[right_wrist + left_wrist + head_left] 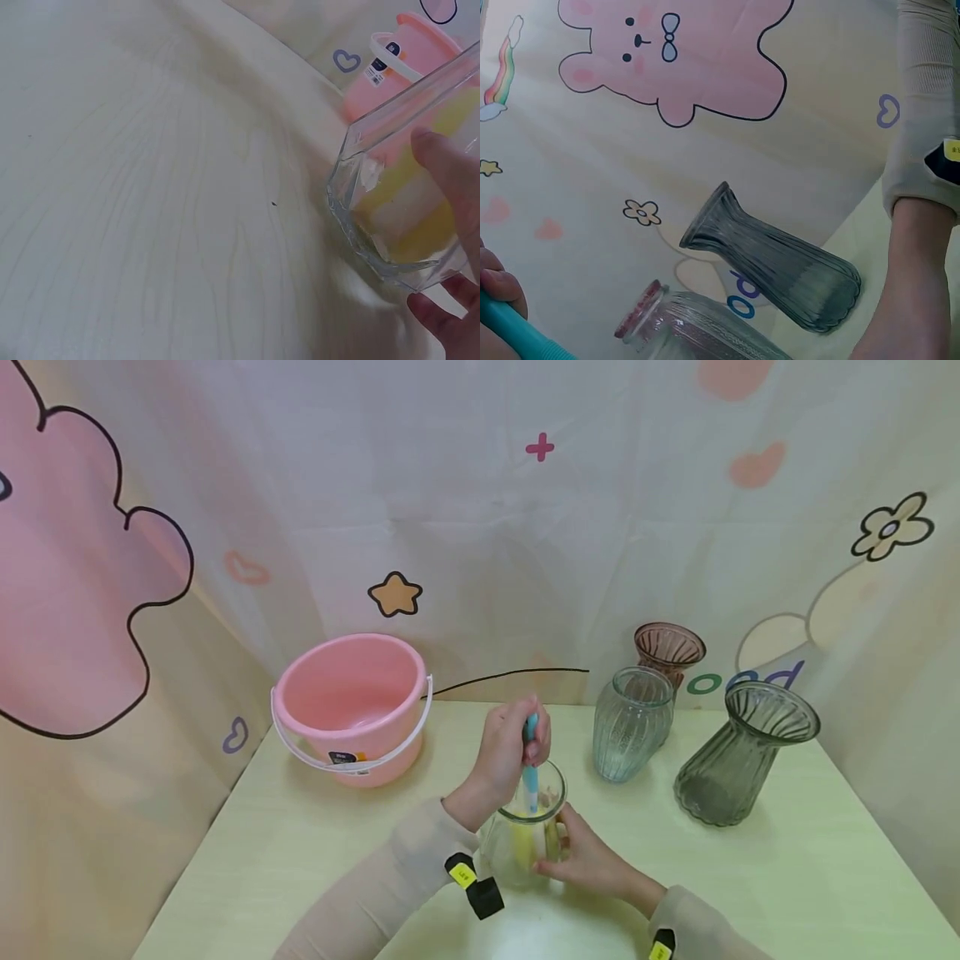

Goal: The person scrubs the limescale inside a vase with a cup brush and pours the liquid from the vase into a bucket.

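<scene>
1. So a clear glass jar with a round mouth and a faceted base [504, 860] is being worked on near the middle of a pale, wood-grained counter [825, 860], and its mouth is tipped toward the head camera.
2. A turquoise-handled brush [531, 777] is gripped in the left hand [498, 756], with the fingers wrapped round the handle just above the rim.
3. The brush's yellow-and-white striped head [409, 202] is seen through the glass, well down inside the jar.
4. The jar's side is clasped by the right hand [588, 856]: the thumb is laid along the glass in the right wrist view, and a couple of fingers are seen by the base. Whether the base is touching the counter can't really be told.
5. Neither of the hands is free, then; they're kept close, left above right.
6. Off to the left, a round pink plastic bucket [397, 722] is parked, its white handle [409, 740] hung down across the front.
7. On the right, three ribbed glass vases are grouped: a pale bluish one [630, 731], a flared brownish-pink one [670, 645] partly hidden behind it, and a flared grey-green one [731, 768] set just beside them.
8. Everything's backed by a pale cartoon-print cloth [480, 485].
</scene>
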### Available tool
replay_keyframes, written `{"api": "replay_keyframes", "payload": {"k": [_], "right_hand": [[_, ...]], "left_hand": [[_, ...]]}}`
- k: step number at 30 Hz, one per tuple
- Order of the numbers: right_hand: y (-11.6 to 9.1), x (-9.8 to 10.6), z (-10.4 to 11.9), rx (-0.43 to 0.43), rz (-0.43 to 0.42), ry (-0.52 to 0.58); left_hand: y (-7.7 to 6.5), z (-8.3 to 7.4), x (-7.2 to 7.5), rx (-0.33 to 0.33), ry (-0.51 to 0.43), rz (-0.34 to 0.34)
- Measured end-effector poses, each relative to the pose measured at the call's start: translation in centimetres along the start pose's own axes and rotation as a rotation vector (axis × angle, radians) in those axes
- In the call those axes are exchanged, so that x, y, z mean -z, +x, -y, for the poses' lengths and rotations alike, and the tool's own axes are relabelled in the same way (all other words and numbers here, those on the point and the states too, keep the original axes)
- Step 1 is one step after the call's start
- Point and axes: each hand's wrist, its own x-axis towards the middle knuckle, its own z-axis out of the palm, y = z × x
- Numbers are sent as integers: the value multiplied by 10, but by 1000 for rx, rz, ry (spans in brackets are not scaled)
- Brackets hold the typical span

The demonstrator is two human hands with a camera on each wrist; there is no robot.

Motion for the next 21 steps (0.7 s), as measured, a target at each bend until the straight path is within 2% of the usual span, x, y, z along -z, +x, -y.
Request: {"api": "replay_keyframes", "payload": {"k": [3,8,11,16,21], "right_hand": [[0,-3,1,6,-6,3],[-1,-5,3,41,-14,-23],[-2,-4,4,47,33,-36],[-3,3,6,1,120,-35],[-2,7,5,1,141,-9]], "left_hand": [[-3,10,3,5,15,-5],[-3,14,6,-23,36,11],[-3,15,8,-31,31,6],[-4,15,11,-39,26,5],[-6,14,10,-37,17,2]]}}
